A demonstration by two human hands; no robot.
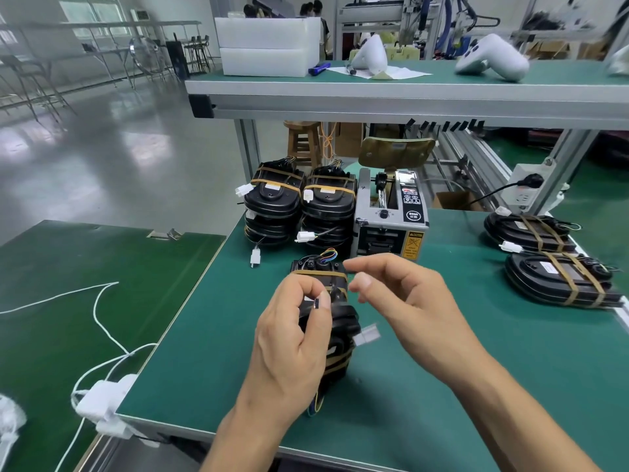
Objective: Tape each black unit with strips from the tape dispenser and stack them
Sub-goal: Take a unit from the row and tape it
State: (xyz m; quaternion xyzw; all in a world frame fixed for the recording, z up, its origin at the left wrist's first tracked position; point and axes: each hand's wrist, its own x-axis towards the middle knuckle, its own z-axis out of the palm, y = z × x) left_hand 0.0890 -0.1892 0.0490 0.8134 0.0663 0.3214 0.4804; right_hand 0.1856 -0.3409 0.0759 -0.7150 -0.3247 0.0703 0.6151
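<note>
A black unit (335,321) with tan tape bands and coloured wires is held above the green table (425,352) near its front. My left hand (292,338) grips this unit, fingers curled round its left side. My right hand (405,294) hovers just right of the unit's top with thumb and forefinger apart and nothing in them. A white connector (367,333) hangs off the unit's right side. The grey tape dispenser (391,216) stands behind the unit. Two stacks of taped black units (272,202) (328,207) stand left of the dispenser.
Two more taped black units (529,229) (561,279) lie at the table's right edge. Short black tape strips (446,126) hang from the shelf edge above. White foam boxes (269,46) and white housings (490,57) sit on the upper shelf. A white cable (102,335) crosses the left table.
</note>
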